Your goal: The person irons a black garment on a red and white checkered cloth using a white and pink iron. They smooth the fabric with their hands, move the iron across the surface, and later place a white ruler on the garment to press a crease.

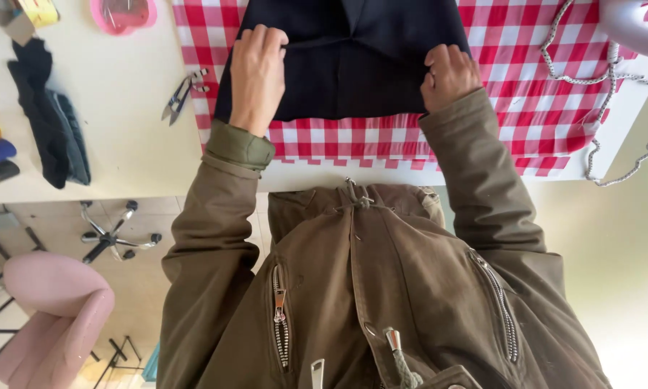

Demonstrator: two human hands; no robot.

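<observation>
Folded dark navy fabric garment (345, 61) lies on red-and-white checked cloth (526, 108) on white tabletop (122, 94). Left hand (258, 75) flat, fingers loosely spread, pressing near-left corner. Right hand (448, 75) curled, pinching near-right edge. Step looks like smoothing fold; next move calls for even pull. Small silver snips (182, 95) left.

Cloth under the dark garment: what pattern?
Red and white check cloth, seen in the head view, beneath the dark garment.

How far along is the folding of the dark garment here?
Done: the dark garment lies on the checked cloth with a straight folded edge nearest the person. In hand: the left hand presses flat on its left side, and the right hand grips its right edge. Left: cannot tell; its far part is out of view.
</observation>
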